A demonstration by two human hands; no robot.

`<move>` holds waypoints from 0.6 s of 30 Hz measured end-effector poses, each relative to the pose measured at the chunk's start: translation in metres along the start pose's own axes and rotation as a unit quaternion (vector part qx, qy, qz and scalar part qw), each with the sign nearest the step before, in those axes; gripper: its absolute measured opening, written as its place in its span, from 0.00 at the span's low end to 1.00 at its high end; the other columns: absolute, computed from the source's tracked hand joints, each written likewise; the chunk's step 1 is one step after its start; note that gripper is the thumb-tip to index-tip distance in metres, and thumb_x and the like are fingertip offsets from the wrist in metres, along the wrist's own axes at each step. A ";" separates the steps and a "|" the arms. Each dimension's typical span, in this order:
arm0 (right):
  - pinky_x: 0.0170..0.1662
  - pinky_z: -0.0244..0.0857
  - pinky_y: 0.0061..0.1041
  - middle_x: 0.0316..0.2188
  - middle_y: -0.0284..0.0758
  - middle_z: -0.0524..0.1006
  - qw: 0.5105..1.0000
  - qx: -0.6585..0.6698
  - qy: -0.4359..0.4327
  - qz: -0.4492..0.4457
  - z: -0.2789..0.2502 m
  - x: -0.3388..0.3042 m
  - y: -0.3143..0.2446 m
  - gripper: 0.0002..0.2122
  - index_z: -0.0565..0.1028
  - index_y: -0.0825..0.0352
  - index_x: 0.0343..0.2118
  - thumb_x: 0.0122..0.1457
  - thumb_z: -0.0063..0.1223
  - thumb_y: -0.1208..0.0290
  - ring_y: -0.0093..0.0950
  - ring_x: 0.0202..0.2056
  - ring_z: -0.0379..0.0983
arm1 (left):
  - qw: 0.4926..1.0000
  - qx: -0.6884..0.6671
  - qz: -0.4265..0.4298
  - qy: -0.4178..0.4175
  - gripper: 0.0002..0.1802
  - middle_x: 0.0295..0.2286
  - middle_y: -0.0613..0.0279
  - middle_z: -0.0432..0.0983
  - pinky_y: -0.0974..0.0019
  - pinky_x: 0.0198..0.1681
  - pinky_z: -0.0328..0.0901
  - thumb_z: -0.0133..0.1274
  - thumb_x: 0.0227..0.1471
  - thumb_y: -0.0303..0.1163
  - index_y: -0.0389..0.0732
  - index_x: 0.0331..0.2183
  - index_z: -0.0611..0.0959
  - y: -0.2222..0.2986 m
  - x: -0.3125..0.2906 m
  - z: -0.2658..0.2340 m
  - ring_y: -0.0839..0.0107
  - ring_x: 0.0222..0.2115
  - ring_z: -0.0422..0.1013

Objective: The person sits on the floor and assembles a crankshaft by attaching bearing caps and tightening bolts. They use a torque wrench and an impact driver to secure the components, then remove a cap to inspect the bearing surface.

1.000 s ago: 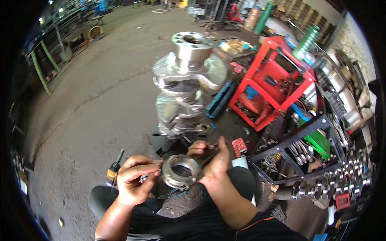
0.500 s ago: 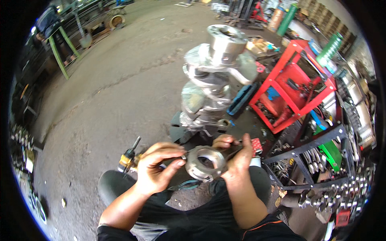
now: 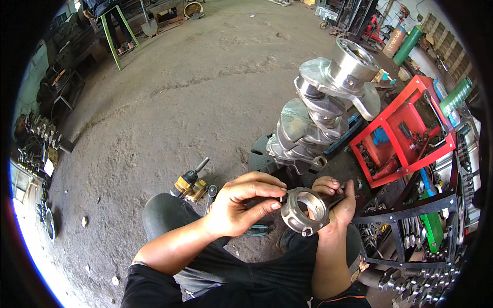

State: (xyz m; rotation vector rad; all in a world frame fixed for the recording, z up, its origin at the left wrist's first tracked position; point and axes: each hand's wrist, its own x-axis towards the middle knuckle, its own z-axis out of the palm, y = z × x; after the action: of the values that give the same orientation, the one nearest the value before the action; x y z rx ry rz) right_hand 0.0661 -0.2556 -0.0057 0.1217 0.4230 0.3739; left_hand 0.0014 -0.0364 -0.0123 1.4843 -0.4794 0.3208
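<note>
My right hand (image 3: 340, 208) grips a steel connecting rod (image 3: 294, 217) by its shank, the round big end turned toward my left hand and its bore facing up. The shank is mostly hidden by the palm and fingers. My left hand (image 3: 245, 201) is pinched at the left side of the big end, thumb and forefinger around a small metal piece, perhaps a bolt, too small to name surely. Beyond my hands stands a large crankshaft (image 3: 313, 115), upright on a dark base, with a shiny flange on top.
On the floor by my left knee lie a yellow-and-black impact wrench (image 3: 189, 183) and a ratchet (image 3: 212, 191). Teal-handled pliers (image 3: 258, 230) lie between my legs. A red tool cart (image 3: 382, 128) and a dark tool rack (image 3: 411, 214) stand to the right. A person (image 3: 105, 10) is at far left.
The view has swung left, shifting everything rightward in the picture. Both hands keep their hold at the connecting rod, the left fingers still pinched beside its big end.
</note>
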 end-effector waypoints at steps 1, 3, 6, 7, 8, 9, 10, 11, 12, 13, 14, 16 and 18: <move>0.33 0.65 0.23 0.27 0.34 0.68 1.000 0.003 -0.001 0.000 0.000 0.000 0.000 0.25 0.61 0.61 0.20 0.66 0.44 0.44 0.25 0.29 0.67 | 1.000 0.028 -0.002 -0.008 0.14 0.45 0.49 0.78 0.65 0.48 0.71 0.62 0.52 0.18 0.36 0.43 0.85 0.000 0.000 -0.001 0.64 0.47 0.75; 0.33 0.65 0.23 0.27 0.34 0.68 1.000 0.000 0.002 -0.004 0.001 0.000 -0.001 0.25 0.61 0.61 0.20 0.66 0.44 0.44 0.25 0.29 0.67 | 0.999 -0.028 -0.022 -0.024 0.13 0.46 0.47 0.78 0.63 0.50 0.70 0.58 0.54 0.18 0.36 0.43 0.86 0.001 0.000 -0.002 0.61 0.48 0.75; 0.33 0.65 0.23 0.27 0.34 0.68 1.000 0.006 -0.002 0.003 0.001 -0.001 -0.001 0.26 0.61 0.61 0.20 0.66 0.44 0.44 0.24 0.29 0.67 | 0.999 -0.021 -0.018 -0.030 0.12 0.49 0.45 0.77 0.61 0.52 0.69 0.60 0.55 0.21 0.35 0.43 0.85 0.002 -0.001 0.000 0.59 0.50 0.75; 0.33 0.65 0.23 0.27 0.34 0.68 1.000 0.012 -0.006 0.010 0.001 -0.001 0.000 0.26 0.61 0.61 0.20 0.66 0.44 0.44 0.24 0.29 0.67 | 1.000 -0.017 -0.003 -0.022 0.12 0.48 0.46 0.77 0.61 0.52 0.69 0.61 0.54 0.21 0.35 0.43 0.85 0.001 0.000 0.002 0.59 0.50 0.75; 0.33 0.65 0.23 0.27 0.34 0.68 1.000 0.011 -0.003 0.010 0.002 -0.001 0.000 0.26 0.61 0.61 0.20 0.66 0.44 0.44 0.24 0.29 0.67 | 1.000 -0.011 0.004 -0.017 0.13 0.48 0.46 0.77 0.61 0.52 0.69 0.61 0.54 0.21 0.35 0.43 0.85 0.001 0.000 0.003 0.60 0.50 0.75; 0.33 0.65 0.23 0.27 0.34 0.68 1.000 0.013 -0.002 0.013 0.002 -0.001 0.001 0.26 0.61 0.61 0.20 0.66 0.44 0.44 0.25 0.29 0.67 | 1.000 -0.012 0.004 0.008 0.13 0.48 0.47 0.78 0.61 0.52 0.69 0.61 0.54 0.21 0.35 0.43 0.84 0.000 -0.001 0.004 0.60 0.49 0.75; 0.33 0.65 0.23 0.26 0.34 0.68 1.000 0.019 -0.002 0.019 0.001 0.000 0.001 0.26 0.61 0.61 0.20 0.66 0.44 0.44 0.25 0.29 0.67 | 0.997 -0.073 -0.029 0.018 0.13 0.47 0.48 0.78 0.61 0.52 0.69 0.61 0.53 0.20 0.35 0.43 0.84 0.000 -0.001 0.005 0.61 0.49 0.74; 0.33 0.65 0.23 0.26 0.34 0.68 1.000 0.013 0.001 0.012 0.001 0.000 0.001 0.26 0.61 0.61 0.20 0.66 0.44 0.44 0.25 0.29 0.67 | 0.987 -0.139 -0.069 0.048 0.14 0.47 0.48 0.78 0.62 0.52 0.69 0.61 0.53 0.19 0.35 0.43 0.84 0.000 -0.001 0.005 0.61 0.49 0.74; 0.33 0.65 0.23 0.26 0.34 0.68 1.000 0.011 0.001 0.009 0.001 0.000 0.002 0.26 0.61 0.61 0.20 0.66 0.44 0.44 0.25 0.29 0.67 | 0.972 -0.208 -0.096 0.049 0.14 0.47 0.49 0.78 0.62 0.52 0.69 0.61 0.53 0.18 0.35 0.44 0.84 0.000 -0.002 0.004 0.62 0.49 0.74; 0.33 0.65 0.23 0.26 0.34 0.68 1.000 0.011 0.002 0.007 0.001 0.001 0.002 0.26 0.61 0.61 0.20 0.66 0.44 0.44 0.25 0.29 0.67 | 0.984 -0.152 -0.082 0.046 0.15 0.47 0.49 0.77 0.62 0.52 0.69 0.61 0.53 0.18 0.36 0.44 0.84 0.000 -0.002 0.002 0.62 0.49 0.74; 0.33 0.65 0.23 0.26 0.34 0.68 1.000 0.005 0.004 0.004 0.001 0.001 0.002 0.26 0.61 0.61 0.20 0.66 0.44 0.44 0.24 0.29 0.67 | 0.993 -0.098 -0.056 0.014 0.15 0.47 0.49 0.77 0.62 0.52 0.69 0.61 0.52 0.17 0.36 0.44 0.84 0.000 -0.002 -0.002 0.63 0.49 0.74; 0.33 0.65 0.23 0.26 0.34 0.68 1.000 0.000 0.006 -0.001 0.001 0.001 0.002 0.26 0.61 0.61 0.19 0.66 0.44 0.44 0.24 0.29 0.67 | 0.998 -0.049 -0.041 -0.015 0.16 0.48 0.48 0.76 0.62 0.53 0.68 0.60 0.52 0.15 0.36 0.44 0.84 0.001 -0.002 -0.004 0.63 0.50 0.74; 0.32 0.65 0.23 0.26 0.34 0.68 1.000 0.001 0.003 0.002 0.001 0.001 0.002 0.26 0.61 0.61 0.19 0.66 0.44 0.44 0.24 0.29 0.67 | 0.998 -0.050 -0.014 -0.026 0.16 0.48 0.48 0.76 0.63 0.53 0.68 0.60 0.52 0.15 0.36 0.44 0.84 0.002 -0.001 -0.004 0.63 0.50 0.73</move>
State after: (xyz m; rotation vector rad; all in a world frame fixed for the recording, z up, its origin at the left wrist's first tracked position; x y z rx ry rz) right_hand 0.0668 -0.2532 -0.0044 0.1244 0.4285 0.3784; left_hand -0.0002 -0.0320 -0.0114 1.4039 -0.5090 0.2327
